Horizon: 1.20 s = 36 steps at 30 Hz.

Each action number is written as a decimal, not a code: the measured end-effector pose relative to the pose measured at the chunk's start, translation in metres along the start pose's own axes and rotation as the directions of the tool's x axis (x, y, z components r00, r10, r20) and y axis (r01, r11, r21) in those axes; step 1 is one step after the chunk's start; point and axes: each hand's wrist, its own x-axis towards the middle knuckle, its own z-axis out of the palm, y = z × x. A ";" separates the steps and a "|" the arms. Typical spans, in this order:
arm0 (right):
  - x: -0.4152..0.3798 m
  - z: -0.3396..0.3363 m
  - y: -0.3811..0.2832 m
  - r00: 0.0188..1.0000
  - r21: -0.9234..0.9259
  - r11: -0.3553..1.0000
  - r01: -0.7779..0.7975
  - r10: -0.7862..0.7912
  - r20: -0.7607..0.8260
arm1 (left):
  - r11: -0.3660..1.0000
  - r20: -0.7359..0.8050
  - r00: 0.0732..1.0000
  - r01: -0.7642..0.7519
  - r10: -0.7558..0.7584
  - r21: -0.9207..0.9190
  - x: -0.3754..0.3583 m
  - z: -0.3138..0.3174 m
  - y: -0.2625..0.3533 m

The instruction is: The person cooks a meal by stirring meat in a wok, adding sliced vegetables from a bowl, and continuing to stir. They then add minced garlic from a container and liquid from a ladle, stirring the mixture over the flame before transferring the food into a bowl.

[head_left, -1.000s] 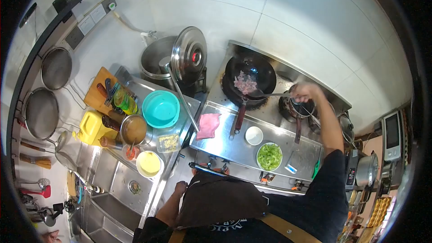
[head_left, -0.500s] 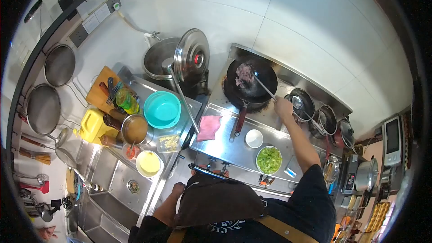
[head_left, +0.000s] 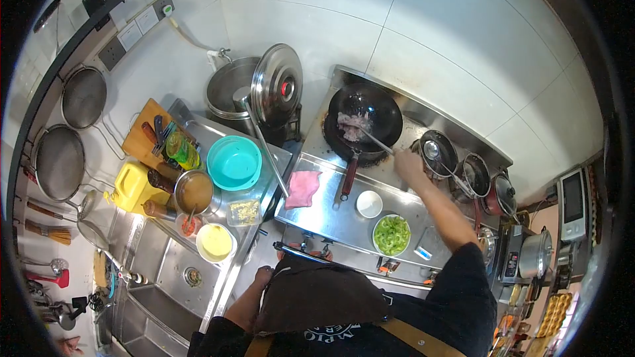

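- right arm stretched forward and up-frame from the shoulder, elbow nearly straight, bare forearm, short dark sleeve
- right hand [head_left: 408, 164] closed in a fist-like grip around a thin handle, knuckles facing the camera
- left arm bent and hanging low beside the torso, forearm bare
- left hand [head_left: 263, 274] down at waist level against the dark apron edge; finger pose too small to tell
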 end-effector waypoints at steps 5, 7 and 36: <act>0.034 0.042 -0.005 0.971 0.238 0.948 -0.210 0.230 -0.059 | 0.996 0.015 1.000 -0.022 0.023 -0.082 -0.012 -0.024 0.016; 0.037 0.044 -0.005 0.937 0.297 0.908 -0.297 0.337 -0.095 | 0.985 -0.030 0.999 -0.040 0.036 -0.165 -0.025 -0.026 0.022; -0.026 0.046 0.006 0.962 0.202 0.940 -0.274 0.266 0.070 | 0.890 -0.059 0.989 0.097 -0.137 -0.446 -0.012 -0.020 0.033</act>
